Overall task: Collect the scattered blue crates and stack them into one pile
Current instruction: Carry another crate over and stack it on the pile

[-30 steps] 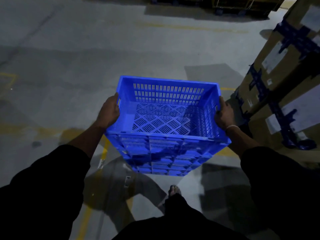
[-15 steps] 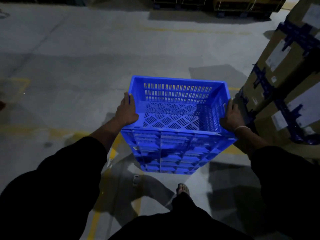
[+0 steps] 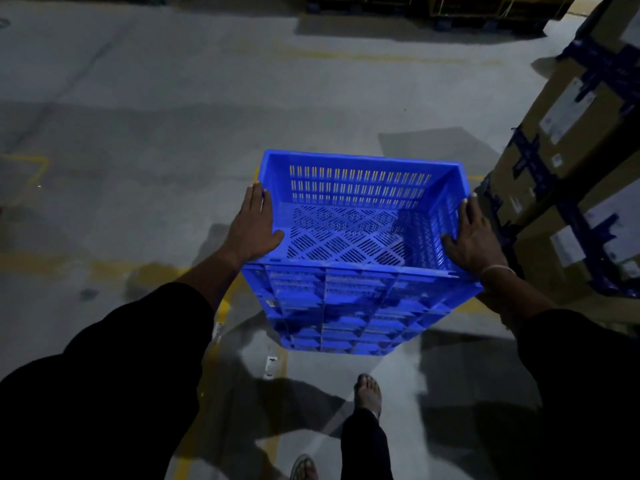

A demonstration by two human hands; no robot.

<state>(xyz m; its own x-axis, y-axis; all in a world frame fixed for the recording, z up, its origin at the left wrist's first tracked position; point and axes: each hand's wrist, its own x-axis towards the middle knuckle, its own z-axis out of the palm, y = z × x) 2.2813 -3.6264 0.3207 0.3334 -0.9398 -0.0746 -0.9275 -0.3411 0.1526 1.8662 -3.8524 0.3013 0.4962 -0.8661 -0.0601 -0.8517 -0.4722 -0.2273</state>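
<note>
The light was poor, and the white labels on the cardboard boxes (image 3: pixel 568 161) to the right were too dim to read; the boxes ran out of view. The left hand (image 3: pixel 254 226) lay flat, fingers straight, against the left rim of the top blue crate (image 3: pixel 349 216). The right hand (image 3: pixel 474 233) pressed likewise on the right rim, released, not gripping. The pile of crates (image 3: pixel 346 310) stood on the concrete floor (image 3: pixel 173 116) just beside the boxes.
</note>
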